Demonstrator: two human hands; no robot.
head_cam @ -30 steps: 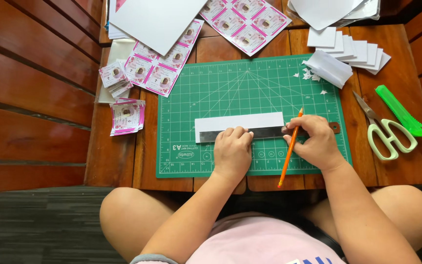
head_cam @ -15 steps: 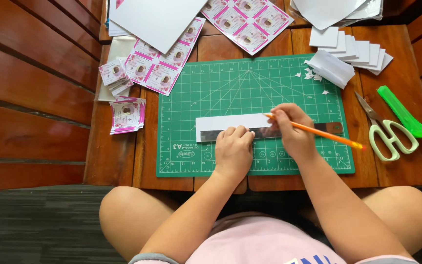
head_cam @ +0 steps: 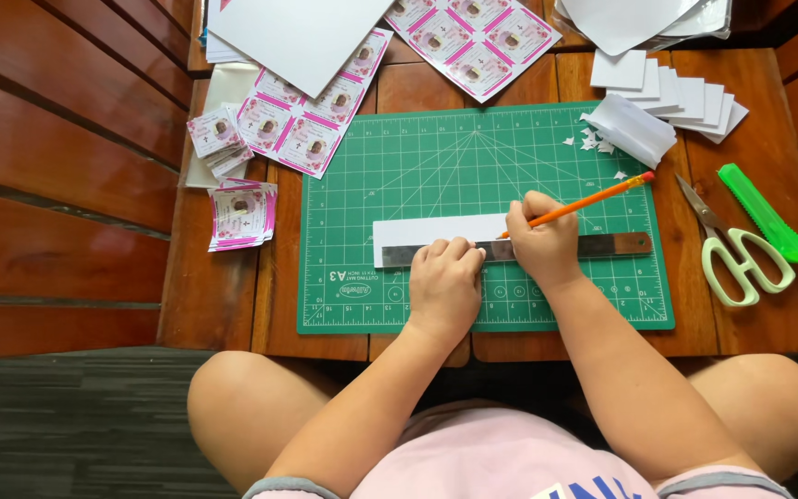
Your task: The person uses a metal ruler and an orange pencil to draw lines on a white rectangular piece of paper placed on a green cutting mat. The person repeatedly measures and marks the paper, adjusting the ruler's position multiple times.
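Left hand [head_cam: 443, 282] lies knuckles up, fingers pressed together and bent, fingertips bearing down on a steel ruler [head_cam: 616, 245] that runs 9 to 3 o'clock across a green cutting mat [head_cam: 399, 185]. Right hand [head_cam: 540, 242] sits just at 3 o'clock of the left, nearly touching it, pinching an orange pencil [head_cam: 593, 198]; the shaft slants up toward 2 o'clock, tip hidden at the fingers near the ruler's upper edge. White paper strip [head_cam: 436, 227] lies along the ruler's far edge, its right end under the right hand, its left end reaching about as far toward 9 o'clock as the ruler. Mat rests on a wooden slatted table [head_cam: 750, 333]. At 3 o'clock of the mat: scissors [head_cam: 736, 254] with pale green handles, blades shut, and beyond them a bright green utility knife [head_cam: 767, 212]. At 1 o'clock: a fanned row of white cards [head_cam: 685, 92], a folded white piece [head_cam: 634, 129] and small paper scraps on the mat's corner. At 12 o'clock: a pink printed sheet [head_cam: 473, 37]. At 11 o'clock: a second pink sheet [head_cam: 311, 115] partly under large white paper [head_cam: 297, 37]. At 9 to 10 o'clock, off the mat: two small stacks of cut pink cards [head_cam: 242, 214]. Bare knees below the table edge.
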